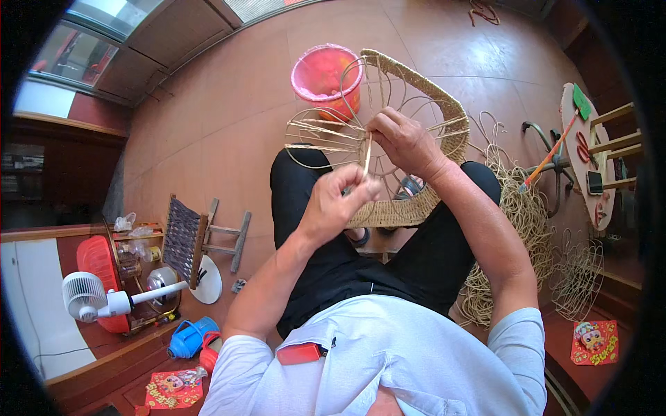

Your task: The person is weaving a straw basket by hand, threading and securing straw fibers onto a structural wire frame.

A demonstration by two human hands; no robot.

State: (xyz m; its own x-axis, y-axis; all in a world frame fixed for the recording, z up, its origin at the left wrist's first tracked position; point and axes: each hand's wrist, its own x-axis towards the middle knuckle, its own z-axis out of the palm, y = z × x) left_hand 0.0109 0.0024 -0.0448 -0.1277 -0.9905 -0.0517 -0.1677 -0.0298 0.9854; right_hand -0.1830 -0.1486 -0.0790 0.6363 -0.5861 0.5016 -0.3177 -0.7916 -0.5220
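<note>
A round wire-framed basket [454, 125], part of its rim woven over with tan straw cord, lies across my knees. Bare wire spokes and loops show on its left side, with several pale strands [320, 129] stretched over them. Near its middle, my right hand [406, 142] pinches the upper end of a short pale strand [368, 156]. My left hand [338, 201], slightly blurred, has its fingers closed at the lower end of that strand, just below and left of the right hand. Both hands hide part of the basket's centre.
A pink-lined red bucket [326, 76] stands beyond the basket. Heaped tan cord [510, 236] lies by my right leg, near bare wire frames [578, 270]. Red scissors [583, 147] and a phone [594, 183] rest on a board at right. A white fan [87, 295] and a wooden chair [184, 243] stand left.
</note>
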